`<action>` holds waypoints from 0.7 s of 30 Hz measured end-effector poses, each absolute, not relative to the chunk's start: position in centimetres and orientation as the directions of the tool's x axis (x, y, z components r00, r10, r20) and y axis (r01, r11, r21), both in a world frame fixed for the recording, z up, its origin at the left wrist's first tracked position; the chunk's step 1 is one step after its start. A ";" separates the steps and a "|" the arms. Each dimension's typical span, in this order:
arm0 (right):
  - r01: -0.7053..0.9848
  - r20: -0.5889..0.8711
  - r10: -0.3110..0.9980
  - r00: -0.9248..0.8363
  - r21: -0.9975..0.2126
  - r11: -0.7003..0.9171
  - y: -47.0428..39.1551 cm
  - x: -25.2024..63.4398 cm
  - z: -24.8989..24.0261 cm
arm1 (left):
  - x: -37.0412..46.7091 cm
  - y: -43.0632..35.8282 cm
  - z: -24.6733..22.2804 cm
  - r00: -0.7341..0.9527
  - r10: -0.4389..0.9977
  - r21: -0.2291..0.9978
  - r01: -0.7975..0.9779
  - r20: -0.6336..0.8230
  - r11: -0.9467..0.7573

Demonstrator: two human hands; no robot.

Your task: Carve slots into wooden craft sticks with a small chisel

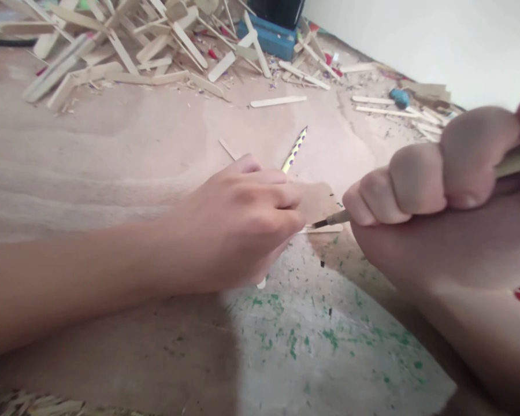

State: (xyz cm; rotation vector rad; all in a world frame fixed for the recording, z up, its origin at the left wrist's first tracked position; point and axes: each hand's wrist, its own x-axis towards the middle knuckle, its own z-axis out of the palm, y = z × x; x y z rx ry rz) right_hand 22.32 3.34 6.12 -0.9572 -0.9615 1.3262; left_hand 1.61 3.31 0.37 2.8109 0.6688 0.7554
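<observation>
My left hand [247, 225] presses down on the board with its fingers curled. Beneath it lies a craft stick [329, 229], whose right end shows past the fingertips. More thin stick ends stick out above and below that hand. A yellow pencil with purple dots [295, 149] points up and away from behind the knuckles. My right hand [424, 179] is wrapped in a fist round a slim craft knife [340, 217]. The knife's dark tip meets the stick close to my left fingertips. Most of its handle is hidden in the fist.
A large heap of craft sticks [156, 40] spreads along the back left. Behind it stands a blue block [268, 37] under a black object. More sticks and a blue lump [399, 98] lie at the back right. Green flecks and small black bits dot the board [294, 358].
</observation>
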 end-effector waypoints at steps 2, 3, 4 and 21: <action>-0.340 0.015 1.000 0.011 -0.940 0.017 3.0 22.1 6.1 | 1.6 3.3 0.3 0.767 0.455 0.252 0.380 0.452 -0.890; -0.348 0.022 1.000 0.019 -0.937 0.027 2.8 22.0 6.1 | 1.6 3.4 0.3 0.766 0.455 0.250 0.381 0.454 -0.890; -0.342 0.006 1.000 0.010 -0.940 0.009 2.7 21.9 6.1 | 1.6 3.4 0.2 0.767 0.456 0.247 0.383 0.451 -0.890; -0.145 -0.156 0.986 -0.050 -0.976 -0.162 2.7 21.7 7.4 | 1.4 3.3 -0.1 0.765 0.459 0.259 0.380 0.452 -0.888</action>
